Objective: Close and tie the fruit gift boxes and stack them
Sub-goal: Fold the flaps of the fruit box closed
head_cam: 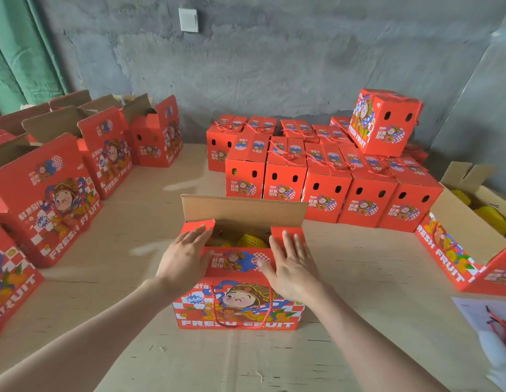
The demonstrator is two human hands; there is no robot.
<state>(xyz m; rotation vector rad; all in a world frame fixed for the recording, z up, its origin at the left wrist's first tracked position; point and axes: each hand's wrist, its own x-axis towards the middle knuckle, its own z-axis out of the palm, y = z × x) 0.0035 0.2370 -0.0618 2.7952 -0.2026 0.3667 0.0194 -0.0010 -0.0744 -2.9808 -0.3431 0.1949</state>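
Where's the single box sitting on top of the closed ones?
Head view, upper right: the single box rests atop the back rows of closed boxes, before the grey wall.

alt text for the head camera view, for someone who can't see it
A left hand and a right hand press flat on the top flaps of an open red fruit gift box, its back flap upright. Closed tied boxes stand stacked behind it; open boxes line the left.
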